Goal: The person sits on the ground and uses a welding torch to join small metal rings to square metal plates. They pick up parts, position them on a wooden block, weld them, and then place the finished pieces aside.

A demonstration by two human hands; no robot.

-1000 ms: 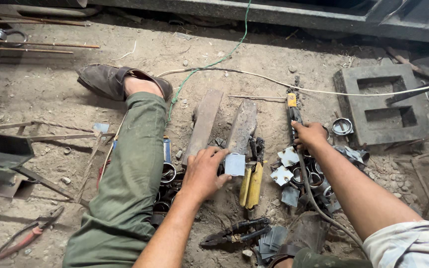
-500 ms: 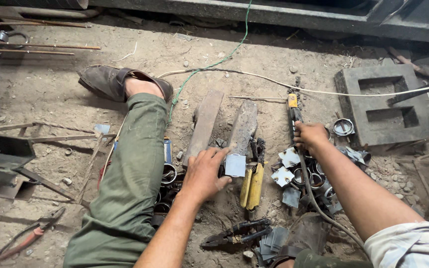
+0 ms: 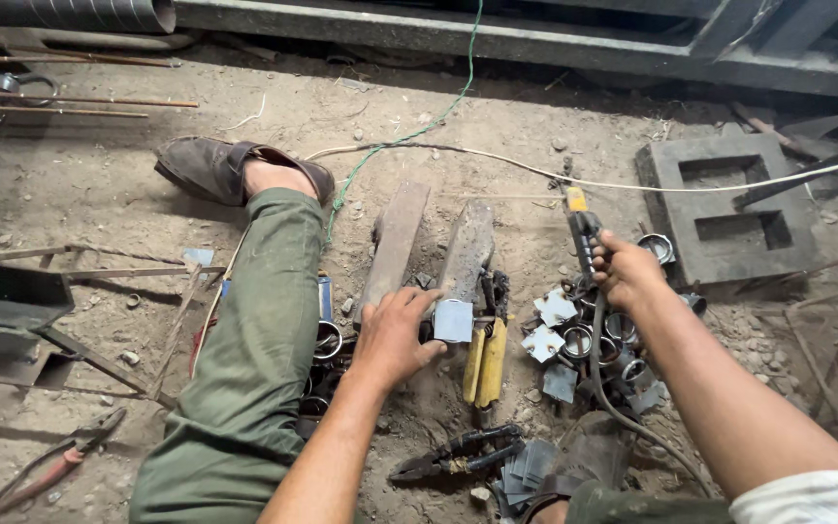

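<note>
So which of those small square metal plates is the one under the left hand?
The square plate at the left hand's fingertips, standing against the end of the metal bar. The other plates lie loose in the pile of rings below the right hand.

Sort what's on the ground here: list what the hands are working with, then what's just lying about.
In use:
left hand on small square metal plate
right hand gripping cabled welding holder
flat metal bar behind the plate

Lying about:
red-handled pliers
black pliers
concrete block
thin rods
</note>
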